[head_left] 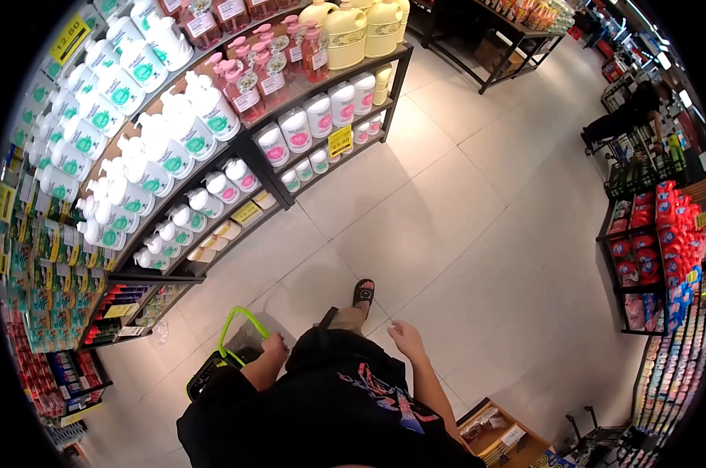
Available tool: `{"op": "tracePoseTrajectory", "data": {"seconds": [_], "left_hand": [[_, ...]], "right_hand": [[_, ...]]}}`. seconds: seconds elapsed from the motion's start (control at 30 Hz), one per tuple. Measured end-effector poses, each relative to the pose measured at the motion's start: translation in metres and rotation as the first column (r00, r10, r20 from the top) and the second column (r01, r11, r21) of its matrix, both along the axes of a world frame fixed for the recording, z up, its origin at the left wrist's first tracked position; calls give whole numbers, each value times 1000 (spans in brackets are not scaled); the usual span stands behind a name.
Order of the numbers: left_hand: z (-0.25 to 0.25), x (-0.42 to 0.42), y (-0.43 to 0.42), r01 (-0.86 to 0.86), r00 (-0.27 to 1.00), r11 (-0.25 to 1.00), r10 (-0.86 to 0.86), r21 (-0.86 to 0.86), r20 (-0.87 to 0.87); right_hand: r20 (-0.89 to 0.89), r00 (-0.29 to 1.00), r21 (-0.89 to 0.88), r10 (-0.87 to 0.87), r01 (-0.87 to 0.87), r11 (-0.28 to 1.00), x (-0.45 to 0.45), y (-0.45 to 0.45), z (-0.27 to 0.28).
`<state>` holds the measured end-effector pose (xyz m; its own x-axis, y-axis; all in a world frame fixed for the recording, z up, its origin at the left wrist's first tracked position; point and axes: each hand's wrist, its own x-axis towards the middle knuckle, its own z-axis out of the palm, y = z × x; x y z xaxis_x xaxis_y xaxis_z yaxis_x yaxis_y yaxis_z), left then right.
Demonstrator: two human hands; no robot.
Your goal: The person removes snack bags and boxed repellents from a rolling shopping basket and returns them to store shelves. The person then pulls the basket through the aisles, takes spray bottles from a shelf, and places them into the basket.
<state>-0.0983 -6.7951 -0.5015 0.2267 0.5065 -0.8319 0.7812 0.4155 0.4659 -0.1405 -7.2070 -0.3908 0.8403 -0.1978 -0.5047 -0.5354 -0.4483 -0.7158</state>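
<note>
At my left side hangs a dark shopping basket with a bright green rim and handle. My left hand is closed round the basket's green handle, and my forearm hides part of the basket. My right hand swings free beside my body over the tiled floor, touching nothing. Its fingers look loosely apart and hold nothing. One foot in a black sandal is stepping forward below me.
Shelves of white pump bottles and pink bottles line the left. A dark display table stands ahead. To the right are a rack of red packages and a person near carts. A wooden bin sits behind right.
</note>
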Motion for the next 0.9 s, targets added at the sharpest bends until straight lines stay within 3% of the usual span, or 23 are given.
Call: {"op": "tracePoseTrajectory", "data": {"seconds": [0.13,0.2,0.23,0.3,0.33,0.4,0.53,0.57,0.6,0.73,0.8,0.9], "left_hand": [[8,62,-49,42,997,999,-44,-32,-56],[9,89,-61,77,995,997,-78,-16,-58],[11,103,-66,103,993,995,-103,-12,-51],[17,130,-82,66,998,996,-66,-62,7],[16,142,-87,102,995,993,-102,-60,3],[9,162,-101,95,989,986,-78,-137,126],[16,198,-152,137,982,984,-121,-112,145],[14,207,-162,150,975,984,-130,-99,180],[12,216,-170,158,967,984,-137,-83,214],[6,258,-208,121,976,984,-95,-127,195],[11,272,-229,35,985,986,-7,-160,175],[34,288,-273,9,987,998,1,-57,163]], "right_hand": [[-212,914,100,-346,372,923,-37,-99,-73],[-315,697,61,-644,692,719,-55,-131,-83],[-313,682,69,-661,710,701,-53,-141,-77],[-414,434,130,-800,898,419,-55,-153,-63],[-417,403,128,-814,913,386,-56,-155,-64],[-418,544,144,-728,831,538,-53,-161,-72],[-458,561,145,-690,813,565,-21,-164,-117],[-319,719,-1,-618,652,758,-13,-172,-144],[-203,853,-177,-480,450,875,1,-179,-148],[-208,879,-52,-429,429,902,57,-247,-135],[-340,760,132,-553,621,772,85,-283,-129],[-338,755,224,-562,644,731,128,-343,-124]]}}
